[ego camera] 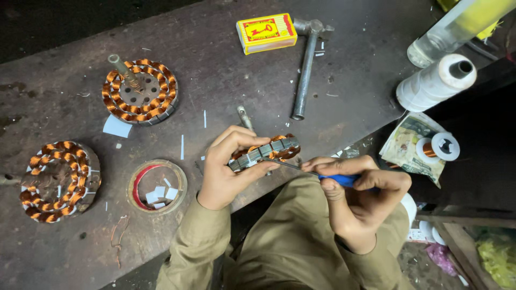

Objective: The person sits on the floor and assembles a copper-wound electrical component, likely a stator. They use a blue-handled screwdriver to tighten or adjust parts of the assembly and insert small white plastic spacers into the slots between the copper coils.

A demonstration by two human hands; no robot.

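Below, dark scuffed workbench (226, 86), left hand (226, 169) clasping stator (266, 153), right hand (360, 201) gripping blue-handled tool (336, 179), matchbox (266, 33).

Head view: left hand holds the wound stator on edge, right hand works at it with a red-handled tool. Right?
Not quite. The head view shows the tool's handle is blue, not red. The rest stands: the left hand holds the wound stator on edge, and the right hand works at it with that tool.

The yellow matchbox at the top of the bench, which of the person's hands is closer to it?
Left. The left hand, gripping a wound stator, sits almost directly below the yellow matchbox. The right hand, holding a blue-handled tool, is lower and further right.
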